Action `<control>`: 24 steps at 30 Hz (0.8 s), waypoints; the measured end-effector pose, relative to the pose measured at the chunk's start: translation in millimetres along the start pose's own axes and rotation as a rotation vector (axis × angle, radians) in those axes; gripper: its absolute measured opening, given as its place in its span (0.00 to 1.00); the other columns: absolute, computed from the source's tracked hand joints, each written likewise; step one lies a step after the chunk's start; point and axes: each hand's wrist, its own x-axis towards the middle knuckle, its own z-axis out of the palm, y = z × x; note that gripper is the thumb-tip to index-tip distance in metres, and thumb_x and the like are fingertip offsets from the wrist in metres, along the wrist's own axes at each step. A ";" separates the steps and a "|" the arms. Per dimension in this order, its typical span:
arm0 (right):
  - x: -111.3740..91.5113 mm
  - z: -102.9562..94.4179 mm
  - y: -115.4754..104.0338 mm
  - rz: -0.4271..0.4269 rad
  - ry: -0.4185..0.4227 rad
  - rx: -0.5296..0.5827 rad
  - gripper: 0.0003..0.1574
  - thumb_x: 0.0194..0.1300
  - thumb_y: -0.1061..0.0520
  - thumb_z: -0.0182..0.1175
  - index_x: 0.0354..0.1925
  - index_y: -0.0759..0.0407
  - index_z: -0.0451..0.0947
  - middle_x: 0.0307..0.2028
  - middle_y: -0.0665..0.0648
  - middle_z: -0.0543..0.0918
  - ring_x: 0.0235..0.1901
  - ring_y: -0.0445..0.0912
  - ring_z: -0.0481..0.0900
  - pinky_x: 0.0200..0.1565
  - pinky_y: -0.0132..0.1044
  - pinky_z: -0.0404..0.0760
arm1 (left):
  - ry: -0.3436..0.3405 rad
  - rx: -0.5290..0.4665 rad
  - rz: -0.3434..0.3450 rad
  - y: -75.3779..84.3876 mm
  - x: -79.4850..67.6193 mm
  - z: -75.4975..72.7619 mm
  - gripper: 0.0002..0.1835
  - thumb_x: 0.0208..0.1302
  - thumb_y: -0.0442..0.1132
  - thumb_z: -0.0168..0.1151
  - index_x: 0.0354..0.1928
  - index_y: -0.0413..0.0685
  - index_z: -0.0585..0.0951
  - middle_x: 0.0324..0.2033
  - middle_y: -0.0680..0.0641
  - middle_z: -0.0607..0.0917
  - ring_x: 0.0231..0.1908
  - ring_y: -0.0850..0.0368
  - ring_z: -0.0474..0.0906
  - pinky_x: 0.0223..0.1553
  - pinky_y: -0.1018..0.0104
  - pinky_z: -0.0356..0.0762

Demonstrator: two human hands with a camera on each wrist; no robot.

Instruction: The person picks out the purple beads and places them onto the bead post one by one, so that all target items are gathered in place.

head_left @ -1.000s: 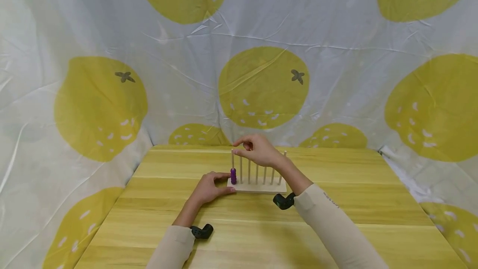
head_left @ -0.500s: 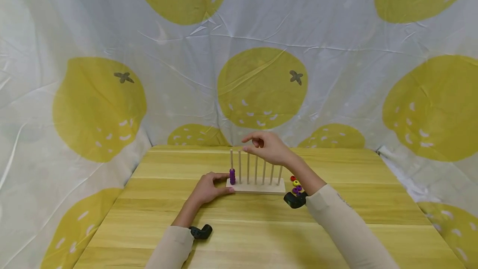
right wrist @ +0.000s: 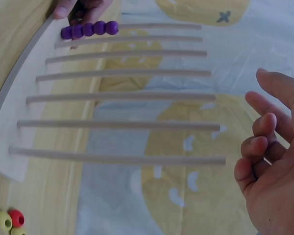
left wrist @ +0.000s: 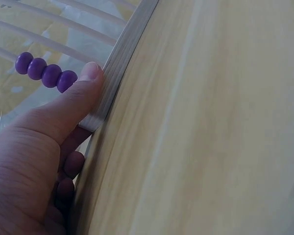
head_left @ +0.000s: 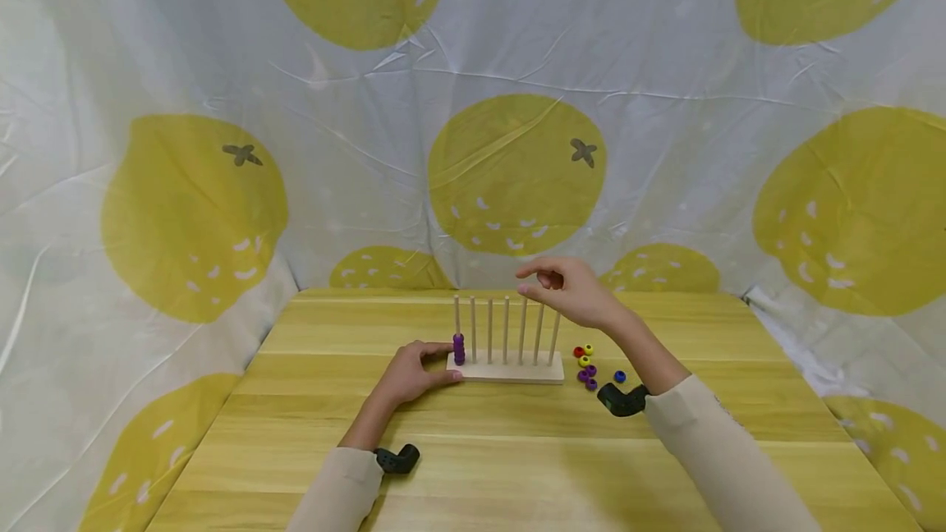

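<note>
A pale wooden peg stand [head_left: 510,369] with several upright pegs sits on the table. A column of purple beads [head_left: 459,350] is threaded low on its leftmost peg. My left hand [head_left: 410,372] pinches the left end of the base; in the left wrist view the thumb [left wrist: 85,81] lies against the base's front, and the other fingers are partly hidden behind. Above the right-hand pegs hovers my right hand [head_left: 576,294], holding nothing. In the right wrist view that hand [right wrist: 279,166] is apart from the peg tips, its fingers loosely bent.
Loose beads lie right of the stand: a red bead [head_left: 579,352], yellow beads [head_left: 585,361], purple beads [head_left: 591,384] and a blue bead [head_left: 620,377]. The wooden table [head_left: 488,466] meets a lemon-print cloth [head_left: 355,171] at its back and sides.
My right hand has moved rightward from above the leftmost peg to above the right-hand pegs, uncovering the loose beads. The left hand stays on the base.
</note>
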 end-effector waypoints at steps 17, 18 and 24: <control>-50.1 -37.1 32.6 0.094 0.084 -0.002 0.19 0.73 0.43 0.64 0.56 0.48 0.84 0.26 0.55 0.69 0.23 0.47 0.60 0.28 0.38 0.66 | 0.005 0.000 0.009 -1.9 1.8 1.0 0.33 0.52 0.63 0.79 0.61 0.66 0.85 0.62 0.52 0.84 0.67 0.44 0.75 0.69 0.44 0.71; -52.8 -38.2 34.8 0.098 0.090 -0.006 0.19 0.73 0.43 0.64 0.56 0.48 0.85 0.25 0.55 0.69 0.22 0.47 0.60 0.28 0.38 0.66 | 0.005 -0.001 0.008 -1.4 1.7 0.9 0.33 0.52 0.63 0.79 0.61 0.66 0.85 0.62 0.52 0.84 0.67 0.44 0.75 0.69 0.44 0.71; -68.7 -40.3 51.2 0.119 0.102 -0.022 0.17 0.73 0.46 0.65 0.55 0.50 0.85 0.22 0.54 0.66 0.20 0.43 0.57 0.27 0.37 0.64 | 0.007 -0.002 0.000 0.4 1.5 -0.3 0.33 0.51 0.63 0.79 0.61 0.66 0.85 0.62 0.51 0.84 0.67 0.44 0.75 0.69 0.44 0.71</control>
